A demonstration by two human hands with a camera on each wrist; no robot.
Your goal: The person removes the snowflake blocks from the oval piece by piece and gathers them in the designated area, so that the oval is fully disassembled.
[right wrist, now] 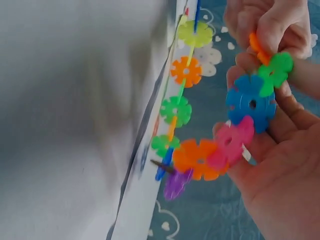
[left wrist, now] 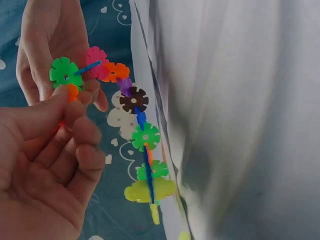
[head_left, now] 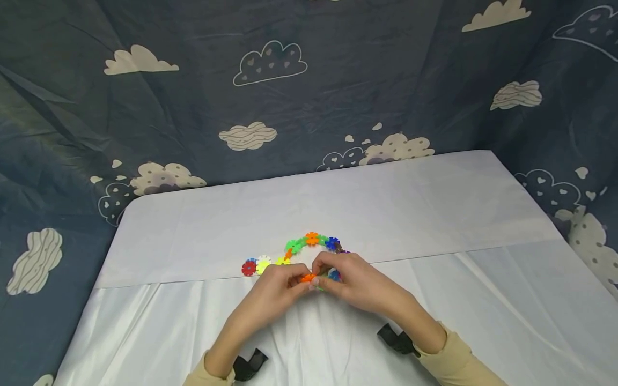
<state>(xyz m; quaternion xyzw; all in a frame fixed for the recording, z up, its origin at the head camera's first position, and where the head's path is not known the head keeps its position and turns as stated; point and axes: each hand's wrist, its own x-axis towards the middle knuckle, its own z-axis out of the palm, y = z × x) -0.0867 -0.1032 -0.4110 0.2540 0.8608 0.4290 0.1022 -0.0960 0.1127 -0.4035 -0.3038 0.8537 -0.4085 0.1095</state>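
Note:
My left hand (head_left: 274,292) pinches a small orange flower disc (left wrist: 73,92) between thumb and fingertips. Opposite it, my right hand (head_left: 364,281) grips the green flower disc (right wrist: 276,74), which meets the orange one. A blue flower disc (right wrist: 252,104) lies against the right fingers, joined to the green. From there the linked chain runs through a pink disc (right wrist: 232,142), a larger-looking orange disc (right wrist: 200,159), a purple disc (right wrist: 177,185) and a brown disc (left wrist: 134,100). Beyond the hands it arcs over the table through green, orange and yellow discs.
The chain's far end, with a red disc (head_left: 249,267) and a pale yellow disc (head_left: 263,264), lies left on the white-covered table (head_left: 193,230). Black straps (head_left: 397,340) circle the wrists. A dark cloud-patterned cloth (head_left: 193,107) hangs behind the table.

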